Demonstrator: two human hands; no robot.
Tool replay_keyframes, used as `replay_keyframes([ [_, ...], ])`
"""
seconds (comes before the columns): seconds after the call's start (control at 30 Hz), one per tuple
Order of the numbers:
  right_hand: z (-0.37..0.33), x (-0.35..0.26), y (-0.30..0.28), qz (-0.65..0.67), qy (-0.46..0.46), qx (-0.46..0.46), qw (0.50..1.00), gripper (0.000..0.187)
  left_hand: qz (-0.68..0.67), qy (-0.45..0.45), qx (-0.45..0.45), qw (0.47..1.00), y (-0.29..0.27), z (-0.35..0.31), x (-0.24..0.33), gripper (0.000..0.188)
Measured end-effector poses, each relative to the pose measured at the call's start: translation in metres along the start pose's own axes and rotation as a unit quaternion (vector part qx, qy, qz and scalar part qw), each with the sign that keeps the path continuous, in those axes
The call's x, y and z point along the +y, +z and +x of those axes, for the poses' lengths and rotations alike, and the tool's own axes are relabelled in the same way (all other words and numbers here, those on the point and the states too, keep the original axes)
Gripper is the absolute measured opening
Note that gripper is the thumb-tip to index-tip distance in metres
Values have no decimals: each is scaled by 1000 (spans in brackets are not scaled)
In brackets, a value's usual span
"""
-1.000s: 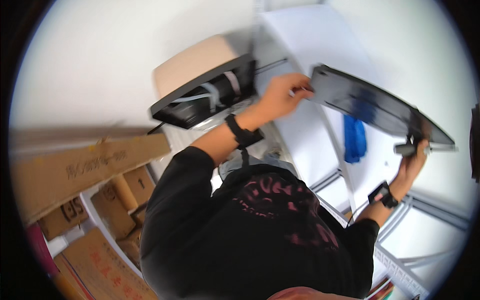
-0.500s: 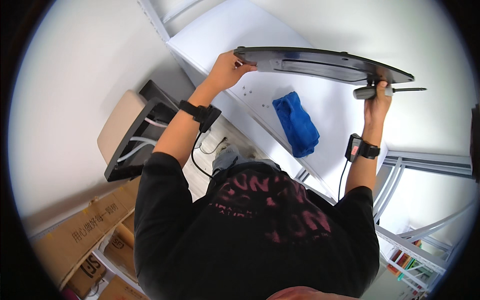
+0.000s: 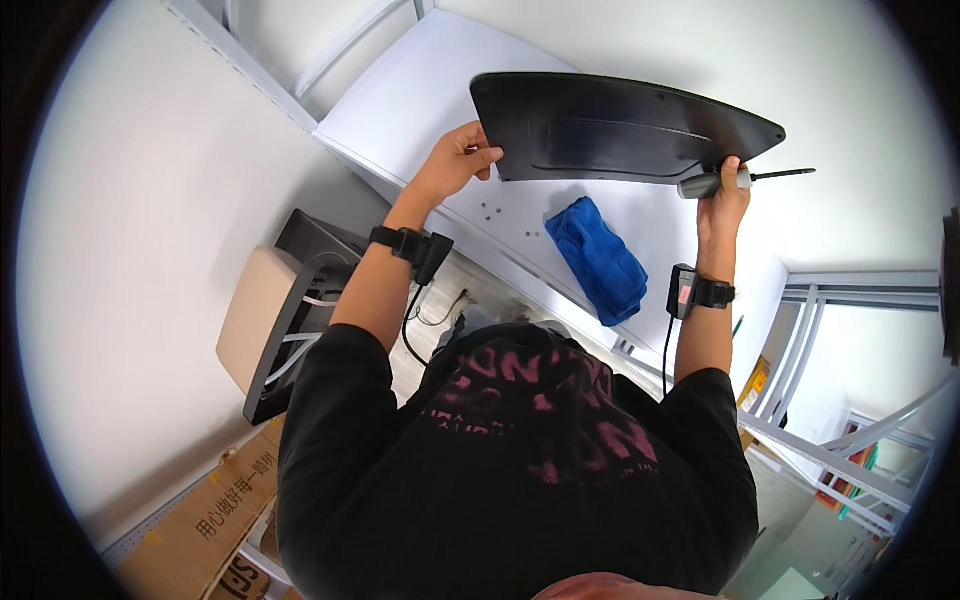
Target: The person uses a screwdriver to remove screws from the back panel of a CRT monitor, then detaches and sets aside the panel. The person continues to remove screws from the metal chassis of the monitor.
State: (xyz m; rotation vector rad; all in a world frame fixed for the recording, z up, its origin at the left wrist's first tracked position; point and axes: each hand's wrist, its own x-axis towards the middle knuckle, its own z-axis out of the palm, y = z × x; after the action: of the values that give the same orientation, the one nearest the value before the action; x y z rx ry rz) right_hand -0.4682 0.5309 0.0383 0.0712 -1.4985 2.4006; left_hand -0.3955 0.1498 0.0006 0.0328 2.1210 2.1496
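A glossy black panel [image 3: 620, 125] with a curved upper edge is held up, tilted, above the white table. At its left edge my left hand [image 3: 462, 163] is closed, thumb on the near side and fingers partly hidden behind. My right hand [image 3: 727, 205] grips a screwdriver [image 3: 702, 186] with a grey handle, its dark shaft pointing right. Those same right fingers also support the panel's lower right edge. Beneath it a folded blue cloth [image 3: 600, 262] lies on the table, and several small metal pieces, probably screws [image 3: 490, 211], are scattered to the cloth's left.
The white table [image 3: 400, 110] runs diagonally, with its near edge close to my body. A beige and black appliance [image 3: 265, 320] stands on the left, above cardboard boxes [image 3: 205, 520]. Grey metal framing [image 3: 800, 350] rises at the right. Cables hang from both wrist straps.
The panel has tilted so its broad face now shows instead of its thin edge. Both hands have shifted with it, the right one moving left with the screwdriver. My view has turned slightly.
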Motion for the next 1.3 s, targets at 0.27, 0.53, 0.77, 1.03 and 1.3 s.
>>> replay_keyframes([
  [0.27, -10, -3, 13, -1, -38, 48, 998, 27, -2, 68, 82, 994, 3, 12, -6, 19],
  [0.53, -7, -13, 3, 21, -51, 87, 995, 40, 297, 174, 290, 893, -27, -37, -87, 15],
  [0.77, -11, -24, 11, 43, -9, 93, 995, 41, 426, 180, 177, 869, -12, -31, -84, 19],
  [1.03, -16, -23, 26, -3, -5, 97, 995, 40, 455, 208, 154, 852, -10, -22, -88, 9],
  [1.3, -3, -11, 49, -2, 82, 75, 994, 41, 443, 220, 120, 861, -5, -26, -79, 10],
])
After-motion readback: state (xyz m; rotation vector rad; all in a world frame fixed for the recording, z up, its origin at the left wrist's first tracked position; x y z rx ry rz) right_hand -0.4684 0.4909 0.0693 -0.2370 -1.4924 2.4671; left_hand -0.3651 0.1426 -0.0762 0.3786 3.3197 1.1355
